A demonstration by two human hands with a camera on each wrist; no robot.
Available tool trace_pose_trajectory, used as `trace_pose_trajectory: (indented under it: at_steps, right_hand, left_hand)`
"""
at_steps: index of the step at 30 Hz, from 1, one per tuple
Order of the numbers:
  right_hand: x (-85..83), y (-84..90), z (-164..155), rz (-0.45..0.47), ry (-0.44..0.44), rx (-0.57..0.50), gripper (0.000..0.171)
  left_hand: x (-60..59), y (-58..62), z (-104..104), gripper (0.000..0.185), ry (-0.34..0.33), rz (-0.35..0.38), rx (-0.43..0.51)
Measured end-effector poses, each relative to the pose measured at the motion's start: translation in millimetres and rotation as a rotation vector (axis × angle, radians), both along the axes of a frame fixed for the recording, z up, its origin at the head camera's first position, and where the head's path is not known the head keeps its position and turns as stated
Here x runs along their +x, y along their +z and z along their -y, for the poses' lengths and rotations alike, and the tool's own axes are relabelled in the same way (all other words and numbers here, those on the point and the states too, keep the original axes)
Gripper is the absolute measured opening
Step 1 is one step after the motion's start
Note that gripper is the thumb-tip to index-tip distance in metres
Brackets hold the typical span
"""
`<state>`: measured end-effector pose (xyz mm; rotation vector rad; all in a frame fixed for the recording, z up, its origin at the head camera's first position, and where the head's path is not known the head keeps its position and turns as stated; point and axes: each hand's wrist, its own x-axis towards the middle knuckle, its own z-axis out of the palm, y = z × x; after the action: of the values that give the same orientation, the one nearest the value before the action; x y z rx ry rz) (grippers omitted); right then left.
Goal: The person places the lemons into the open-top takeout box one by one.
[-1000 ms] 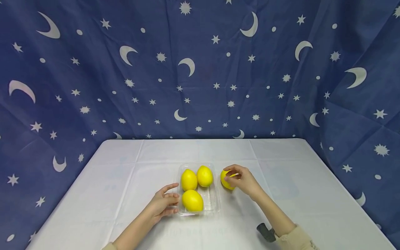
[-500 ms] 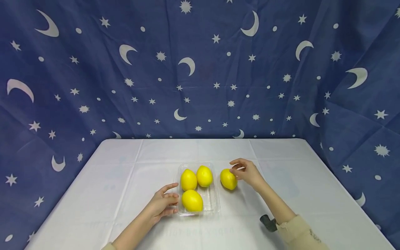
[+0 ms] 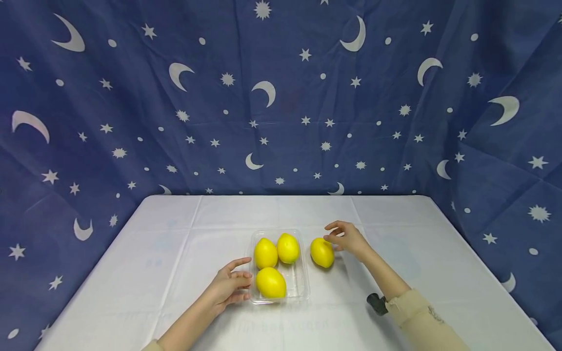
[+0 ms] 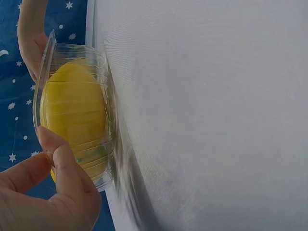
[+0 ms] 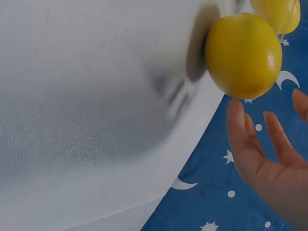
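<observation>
Three yellow lemons (image 3: pixel 270 282) lie in a clear plastic tray (image 3: pixel 300 287) in the head view. My left hand (image 3: pixel 228 288) is at the tray's left side, its fingertips touching the rim, as the left wrist view also shows close up. A further lemon (image 3: pixel 322 253) rests on the table just right of the tray. My right hand (image 3: pixel 350 241) is over that lemon's upper right side, fingers spread and loosely bent, holding nothing. In the right wrist view, a fingertip comes up close to the same lemon (image 5: pixel 244 55); whether it touches is hard to tell.
A white cloth covers the table (image 3: pixel 197 214). A dark cylindrical object (image 3: pixel 376 304) shows beside the right sleeve (image 3: pixel 412 307). Behind the table hangs a blue curtain (image 3: pixel 290 146) with moons and stars.
My right hand has drawn back to the right from the lemon beside the tray, uncovering more of it, with its fingers opening. The left hand and the tray stay in place.
</observation>
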<state>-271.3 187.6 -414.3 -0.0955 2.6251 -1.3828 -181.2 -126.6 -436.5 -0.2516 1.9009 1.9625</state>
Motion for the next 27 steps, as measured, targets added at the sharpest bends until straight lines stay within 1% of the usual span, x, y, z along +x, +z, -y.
trace_pose_trajectory:
  at_steps: [3,5,14,18,23,27]
  right_hand:
    - [-2.2,-1.8,0,0.064,0.034,0.037,0.04]
    - [-3.9,-3.3,1,0.091,0.048,0.052,0.043]
    - [-8.3,-7.7,5,0.13,0.081,0.072,0.05]
    - [-7.5,-10.2,7,0.14,0.081,0.09,0.047]
    - [-5.4,-11.7,10,0.138,0.065,0.111,0.04]
    - [-1.1,-12.6,11,0.153,0.047,0.1,0.036]
  left_hand:
    - [1.1,-0.2,-1,0.06,-0.001,-0.002,-0.001]
    - [1.5,-0.4,-1,0.06,0.001,-0.003,-0.003]
    - [0.8,-0.4,-2,0.059,0.013,-0.01,-0.003]
    - [0.6,-1.0,-3,0.058,0.029,-0.011,-0.01]
    - [-0.8,-1.0,-4,0.057,0.037,-0.016,-0.012]
    - [1.2,-1.0,-4,0.056,0.041,-0.016,-0.013]
